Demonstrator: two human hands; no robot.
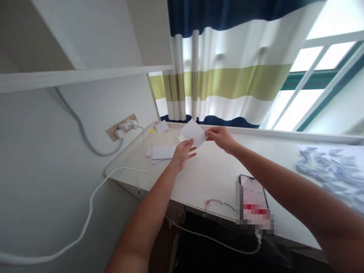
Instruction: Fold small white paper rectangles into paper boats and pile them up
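Our bare forearms [155, 214] reach over the white tabletop [212, 174], the right one passing between a smartphone [253, 199], its display partly pixelated, and many folded bluish-grey paper pieces [338, 167]. Farther in, our left hand [181, 154], some fingers spread, holds the lower edge of a plain, squarish white paper sheet [193, 131], while our right hand [222, 137] pinches its right corner above the tabletop. White papers [162, 152] lie leftward; striped curtains [236, 81] hang behind.
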